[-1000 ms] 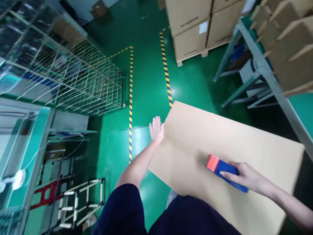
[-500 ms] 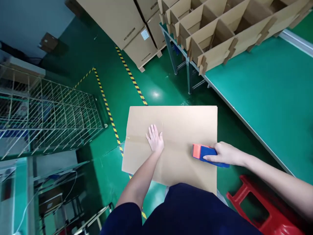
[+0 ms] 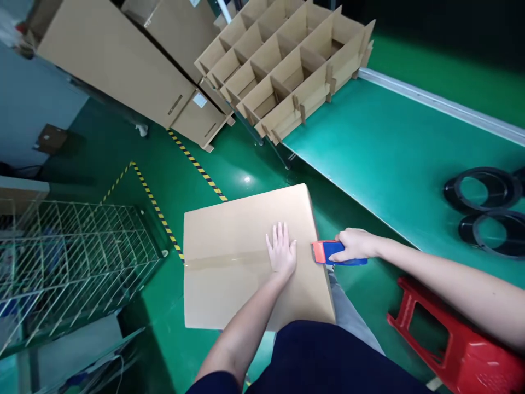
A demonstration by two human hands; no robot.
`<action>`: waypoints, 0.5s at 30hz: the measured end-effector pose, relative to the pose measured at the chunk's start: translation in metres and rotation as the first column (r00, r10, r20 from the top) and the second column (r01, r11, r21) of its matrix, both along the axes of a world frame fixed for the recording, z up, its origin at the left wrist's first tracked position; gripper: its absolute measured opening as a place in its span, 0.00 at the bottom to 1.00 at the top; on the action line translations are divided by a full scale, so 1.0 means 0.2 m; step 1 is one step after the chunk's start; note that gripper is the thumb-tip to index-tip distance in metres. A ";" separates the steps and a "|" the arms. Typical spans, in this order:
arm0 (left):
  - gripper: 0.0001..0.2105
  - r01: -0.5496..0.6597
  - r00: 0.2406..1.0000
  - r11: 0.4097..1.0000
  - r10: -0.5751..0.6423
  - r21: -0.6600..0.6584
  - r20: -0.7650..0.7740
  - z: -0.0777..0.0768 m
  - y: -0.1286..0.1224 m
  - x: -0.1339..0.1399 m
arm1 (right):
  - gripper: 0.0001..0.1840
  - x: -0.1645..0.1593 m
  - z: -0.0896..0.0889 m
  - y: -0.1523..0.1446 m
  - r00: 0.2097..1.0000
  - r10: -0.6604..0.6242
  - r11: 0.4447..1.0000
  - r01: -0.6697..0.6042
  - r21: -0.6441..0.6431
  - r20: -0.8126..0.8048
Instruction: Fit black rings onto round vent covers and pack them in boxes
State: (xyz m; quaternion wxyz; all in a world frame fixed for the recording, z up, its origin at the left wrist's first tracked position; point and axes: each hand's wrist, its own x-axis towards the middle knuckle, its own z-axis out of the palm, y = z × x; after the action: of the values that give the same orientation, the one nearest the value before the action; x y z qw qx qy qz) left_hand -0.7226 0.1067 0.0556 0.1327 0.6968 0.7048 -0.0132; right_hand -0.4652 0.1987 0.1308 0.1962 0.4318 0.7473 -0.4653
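A closed cardboard box (image 3: 229, 230) lies in front of my body, with a strip of tape (image 3: 221, 260) along its middle seam. My left hand (image 3: 282, 251) presses flat on the top of the box, fingers spread, over the seam. Wrapped around the handle of a blue and orange tape dispenser (image 3: 334, 253) is my right hand (image 3: 355, 244). The dispenser's orange head sits at the right edge of the box, at the end of the seam. Any tape between the head and the cardboard is too small to make out.
A green-topped table (image 3: 348, 164) carries cardboard dividers (image 3: 283, 71) and black rings (image 3: 484, 189). A red stool (image 3: 455, 339) stands at lower right. Left are a wire cage cart (image 3: 90, 251) and stacked cartons (image 3: 123, 71). Yellow-black tape (image 3: 153, 200) marks the floor.
My right hand has brought the dispenser from the top of the box to its right edge. My left hand has slid right along the seam. The view has turned, showing the black rings.
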 end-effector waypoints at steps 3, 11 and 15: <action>0.29 0.004 1.000 1.000 -0.004 0.003 0.006 -0.01 0.01 0.02 | 0.22 0.26 0.00 0.00 0.997 -0.070 0.997 0.069 0.028 0.041; 0.25 0.755 0.645 0.622 -0.648 -0.207 0.406 0.11 0.11 0.05 | 0.24 0.46 -0.14 -0.07 0.974 -0.131 0.991 0.121 0.066 0.184; 0.35 0.789 0.615 0.524 -0.676 -0.322 0.406 0.10 0.16 0.27 | 0.19 0.15 -0.27 -0.11 0.954 -0.232 0.972 0.220 0.078 0.189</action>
State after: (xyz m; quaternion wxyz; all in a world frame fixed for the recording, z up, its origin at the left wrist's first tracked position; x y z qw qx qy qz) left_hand -0.6684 0.1383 0.0748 0.3602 0.8703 0.2962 -0.1582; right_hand -0.4356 0.1770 0.0761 0.2024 0.5636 0.6827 -0.4187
